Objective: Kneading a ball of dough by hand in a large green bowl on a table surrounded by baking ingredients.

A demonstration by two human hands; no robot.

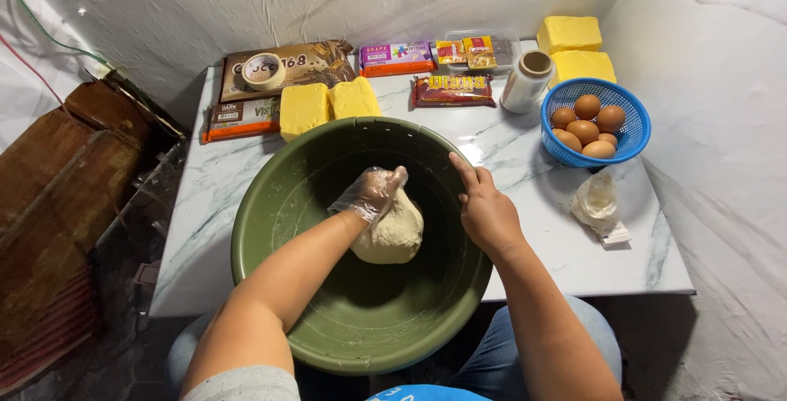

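Observation:
A big green plastic bowl (279,204) sits at the front edge of a white marble table (525,204). Inside it lies a pale lump of dough (398,233). My left hand (369,193), in a clear plastic glove, presses down on the top of the dough with its fingers curled. My right hand (485,208) is bare and rests on the bowl's right rim, fingers stretched over the edge.
A blue basket of brown eggs (592,126) stands at the right, a crumpled plastic bag (597,202) in front of it. Yellow butter blocks (328,106), chocolate packs (283,69), a plastic-wrap roll (527,81) and more butter (574,48) line the back. Walls close in behind and right.

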